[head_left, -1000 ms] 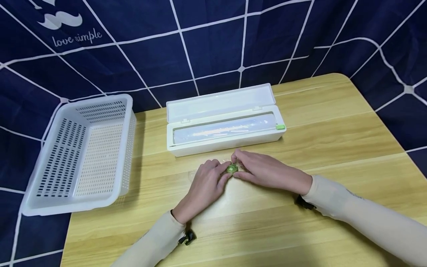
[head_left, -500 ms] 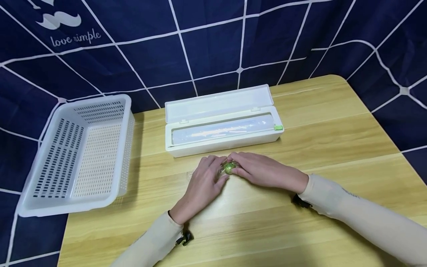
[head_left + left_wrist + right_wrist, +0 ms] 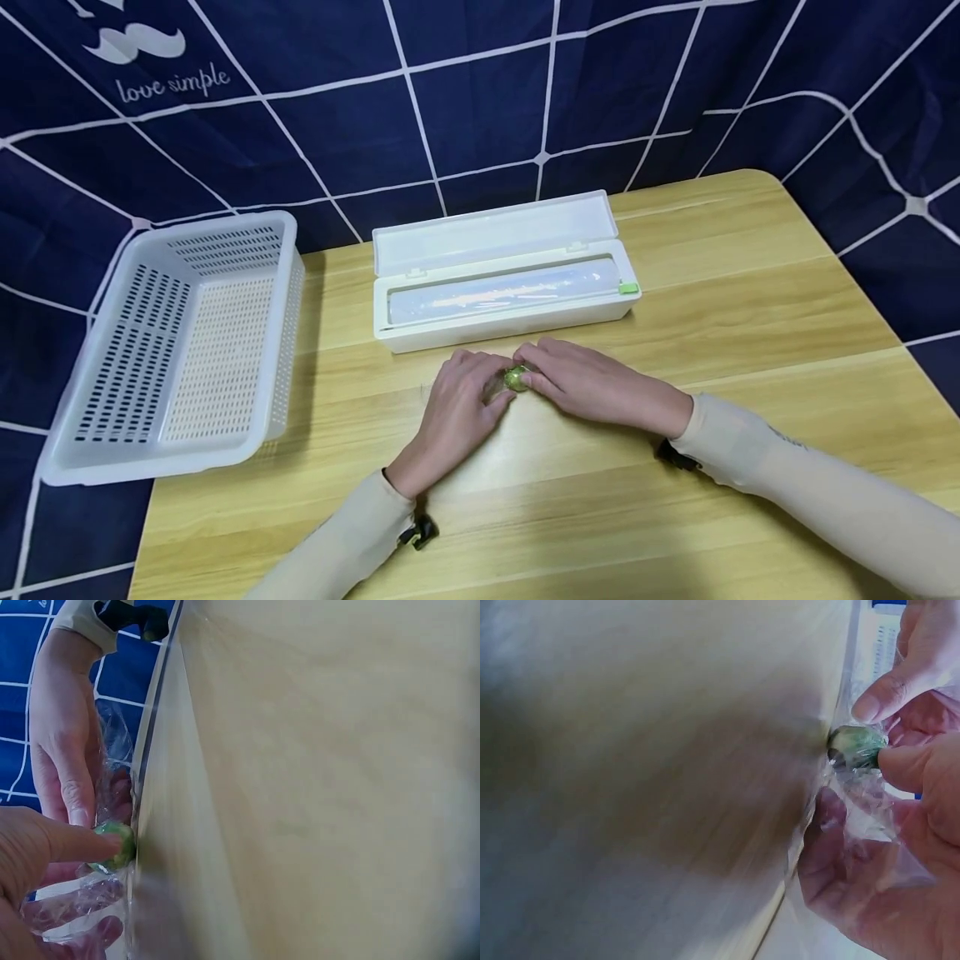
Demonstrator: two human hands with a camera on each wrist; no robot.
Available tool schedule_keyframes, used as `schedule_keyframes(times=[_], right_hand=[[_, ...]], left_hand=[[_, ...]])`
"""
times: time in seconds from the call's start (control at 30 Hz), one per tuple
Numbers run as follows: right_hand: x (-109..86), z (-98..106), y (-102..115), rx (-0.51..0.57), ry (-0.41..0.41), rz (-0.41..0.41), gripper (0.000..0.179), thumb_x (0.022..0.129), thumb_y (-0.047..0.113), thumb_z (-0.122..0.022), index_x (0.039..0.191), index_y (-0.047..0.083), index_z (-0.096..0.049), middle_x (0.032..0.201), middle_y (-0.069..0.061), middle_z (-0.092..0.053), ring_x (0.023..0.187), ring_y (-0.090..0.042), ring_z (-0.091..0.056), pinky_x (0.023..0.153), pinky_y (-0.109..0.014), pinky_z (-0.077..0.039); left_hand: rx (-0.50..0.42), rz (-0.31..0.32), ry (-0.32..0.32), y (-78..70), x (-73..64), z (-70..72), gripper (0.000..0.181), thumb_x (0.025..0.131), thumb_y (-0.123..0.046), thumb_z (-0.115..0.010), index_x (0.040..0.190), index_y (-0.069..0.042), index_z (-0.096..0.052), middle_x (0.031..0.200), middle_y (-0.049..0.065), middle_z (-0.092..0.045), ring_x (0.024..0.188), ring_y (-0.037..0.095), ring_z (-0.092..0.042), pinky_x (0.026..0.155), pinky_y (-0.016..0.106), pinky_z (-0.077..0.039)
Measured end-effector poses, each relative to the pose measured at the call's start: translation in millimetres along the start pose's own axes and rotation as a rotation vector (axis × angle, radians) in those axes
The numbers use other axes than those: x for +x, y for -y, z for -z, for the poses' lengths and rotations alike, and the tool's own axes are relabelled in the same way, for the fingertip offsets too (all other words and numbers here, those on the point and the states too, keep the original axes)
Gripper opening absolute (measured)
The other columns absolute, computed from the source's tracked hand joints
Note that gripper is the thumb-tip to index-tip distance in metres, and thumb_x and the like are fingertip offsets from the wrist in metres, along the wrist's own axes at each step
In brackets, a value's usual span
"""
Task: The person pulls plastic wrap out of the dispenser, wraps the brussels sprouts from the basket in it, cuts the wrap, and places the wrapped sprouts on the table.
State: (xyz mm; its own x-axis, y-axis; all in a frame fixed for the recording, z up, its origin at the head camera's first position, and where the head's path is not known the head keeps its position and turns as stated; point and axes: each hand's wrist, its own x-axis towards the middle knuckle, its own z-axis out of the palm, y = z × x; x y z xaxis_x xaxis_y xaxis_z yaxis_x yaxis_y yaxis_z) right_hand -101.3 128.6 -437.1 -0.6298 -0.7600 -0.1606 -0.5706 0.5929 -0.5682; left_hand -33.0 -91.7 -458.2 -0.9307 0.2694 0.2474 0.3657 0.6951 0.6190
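Observation:
A small round green thing [image 3: 516, 378], pale green on one side, is wrapped in clear cling film [image 3: 870, 795] between the two hands, low over the table. Its exact kind is hidden by the film. My right hand [image 3: 585, 382] holds it, with the thumb against its side in the right wrist view. From the left, my left hand [image 3: 463, 402] curls around the film, thumb and forefinger apart in the head view. In the left wrist view its thumb overlaps the green thing [image 3: 118, 846]. Film also spreads over the fingers of both hands.
Just behind the hands stands a long white cling film box [image 3: 510, 321], lid raised, with a film roll [image 3: 502, 292] inside and a green slider [image 3: 628, 287] at its right end. A white slotted basket [image 3: 281, 367] stands at the left of the wooden table [image 3: 570, 517].
The green thing has shifted slightly left with my right hand. My left thumb and forefinger, formerly close at its side, are spread wider around the film.

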Motion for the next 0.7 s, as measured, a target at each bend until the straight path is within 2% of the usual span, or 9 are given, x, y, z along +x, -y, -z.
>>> schedule_keyframes(times=[0.2, 0.4, 0.57, 0.7], right_hand=[[1.6, -0.6, 1.1, -0.060, -0.078, 0.034, 0.024, 0.112, 0.031, -0.065, 0.127, 0.013, -0.069, 0.109, 0.001, -0.058, 0.094, -0.017, -0.052, 0.083, -0.040, -0.049], [2.1, -1.6, 1.5, -0.110, -0.122, 0.084, 0.037, 0.099, 0.030, -0.083, 0.123, 0.008, -0.067, 0.113, -0.001, -0.059, 0.101, -0.021, -0.053, 0.092, -0.045, -0.047], [2.6, -3.6, 0.8, -0.130, -0.136, 0.095, 0.040, 0.094, 0.027, -0.088, 0.124, 0.009, -0.068, 0.114, -0.002, -0.060, 0.102, -0.022, -0.055, 0.093, -0.045, -0.047], [3.3, -6.3, 1.0, -0.158, -0.158, 0.123, 0.045, 0.092, 0.026, -0.090, 0.127, 0.008, -0.068, 0.120, -0.004, -0.062, 0.109, -0.024, -0.058, 0.095, -0.047, -0.048]], left_hand=[[0.017, 0.015, 0.019, 1.1, 2.6, -0.6, 0.034, 0.089, -0.014, -0.092, 0.121, -0.009, -0.080, 0.115, 0.005, -0.080, 0.095, 0.024, -0.062, 0.085, 0.040, -0.051], [0.047, 0.028, 0.023, 3.0, 2.3, 0.6, 0.033, 0.091, -0.018, -0.091, 0.119, -0.004, -0.079, 0.107, 0.008, -0.076, 0.094, 0.025, -0.061, 0.084, 0.041, -0.052], [0.064, 0.037, 0.038, 3.4, 2.7, 0.2, 0.031, 0.094, -0.019, -0.089, 0.119, -0.004, -0.080, 0.100, 0.006, -0.068, 0.093, 0.023, -0.056, 0.080, 0.039, -0.049], [0.057, 0.042, 0.061, 4.0, 2.9, 2.5, 0.029, 0.097, -0.020, -0.086, 0.120, -0.003, -0.080, 0.100, 0.006, -0.066, 0.096, 0.024, -0.055, 0.084, 0.040, -0.049]])
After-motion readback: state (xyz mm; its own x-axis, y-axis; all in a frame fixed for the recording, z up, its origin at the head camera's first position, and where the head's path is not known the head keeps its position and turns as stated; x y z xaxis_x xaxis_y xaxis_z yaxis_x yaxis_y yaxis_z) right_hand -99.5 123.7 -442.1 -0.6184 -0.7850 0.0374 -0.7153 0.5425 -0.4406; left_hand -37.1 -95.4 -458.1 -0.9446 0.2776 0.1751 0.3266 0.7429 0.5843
